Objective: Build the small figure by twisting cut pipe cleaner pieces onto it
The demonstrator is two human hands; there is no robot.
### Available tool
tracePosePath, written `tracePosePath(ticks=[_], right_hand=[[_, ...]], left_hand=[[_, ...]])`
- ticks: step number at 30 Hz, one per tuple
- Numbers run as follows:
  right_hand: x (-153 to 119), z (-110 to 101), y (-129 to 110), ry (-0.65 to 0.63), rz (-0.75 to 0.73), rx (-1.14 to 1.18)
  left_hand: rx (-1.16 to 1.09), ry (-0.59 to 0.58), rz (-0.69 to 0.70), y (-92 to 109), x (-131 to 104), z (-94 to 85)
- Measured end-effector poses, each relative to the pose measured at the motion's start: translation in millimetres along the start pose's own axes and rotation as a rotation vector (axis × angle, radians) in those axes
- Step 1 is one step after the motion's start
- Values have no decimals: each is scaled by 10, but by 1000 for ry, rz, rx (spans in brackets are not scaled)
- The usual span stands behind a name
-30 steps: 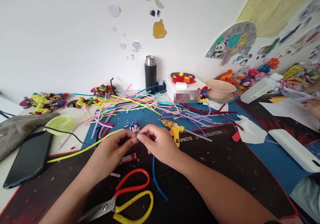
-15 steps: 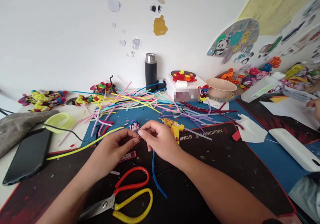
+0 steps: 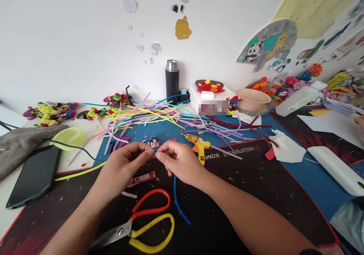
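Note:
My left hand (image 3: pixel 129 162) and my right hand (image 3: pixel 180 160) meet over the dark mat, thumbs and fingertips pinched close together. A blue pipe cleaner (image 3: pixel 178 202) runs out from under my right hand toward me, its upper part hidden by the fingers. What my left fingertips pinch is too small to make out. Just beyond the fingertips is a small doll head (image 3: pixel 154 142) with a blue top. Below my hands lie scissors (image 3: pixel 152 221) with one red and one yellow handle. A small pink-labelled case (image 3: pixel 143 178) is beside my left hand.
A yellow glue gun (image 3: pixel 200 147) lies beyond my right hand. Behind it spreads a heap of coloured pipe cleaners (image 3: pixel 159 113). A black thermos (image 3: pixel 172 80) stands by the wall. A phone (image 3: pixel 34 175) is at left, a beige bowl (image 3: pixel 253 99) at right. Another person's hand shows at the far right edge.
My left hand has shifted slightly up and left, and its fingertips still meet those of my right hand. More of the pink-labelled case shows. The view has tilted a little.

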State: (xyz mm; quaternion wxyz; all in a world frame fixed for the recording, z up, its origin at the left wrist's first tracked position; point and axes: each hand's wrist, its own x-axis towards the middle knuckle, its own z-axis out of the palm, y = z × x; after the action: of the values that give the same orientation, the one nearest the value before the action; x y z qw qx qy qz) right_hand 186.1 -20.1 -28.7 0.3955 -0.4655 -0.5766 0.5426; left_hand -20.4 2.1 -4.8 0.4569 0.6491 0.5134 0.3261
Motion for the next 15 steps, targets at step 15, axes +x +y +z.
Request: tracePosePath(ticks=[15], right_hand=[[3, -53, -52, -27, 92, 98]], left_hand=[[176, 99, 310, -33, -15, -86]])
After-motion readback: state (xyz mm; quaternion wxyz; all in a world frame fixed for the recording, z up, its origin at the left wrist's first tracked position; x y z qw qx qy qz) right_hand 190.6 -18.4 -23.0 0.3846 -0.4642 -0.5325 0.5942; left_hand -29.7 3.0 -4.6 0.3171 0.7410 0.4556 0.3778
